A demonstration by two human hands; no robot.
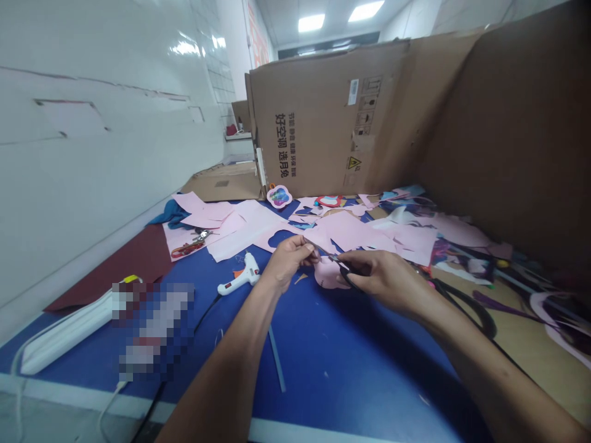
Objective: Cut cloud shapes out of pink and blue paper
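A tall brown cardboard box with black printed characters [318, 92] stood behind the blue tabletop [332, 381], on which a dark maroon sheet [122, 264] lay at the left. Overlapping pale pink sheet offcuts [353, 234] spread across the far side. The right hand [385, 274] was closed around the black handles of a pair of scissors [344, 271], whose blades pointed toward the left hand [290, 258]. The left fingertips were pinched together at the blade end; what they held could not be told. A white glue gun with a black cord [244, 277] lay left of the left hand. The rounded pale pink piece [329, 277] was between the hands, just below the blades. A flower-shaped pink charm with a multicoloured centre [279, 196] sat near the box's foot.
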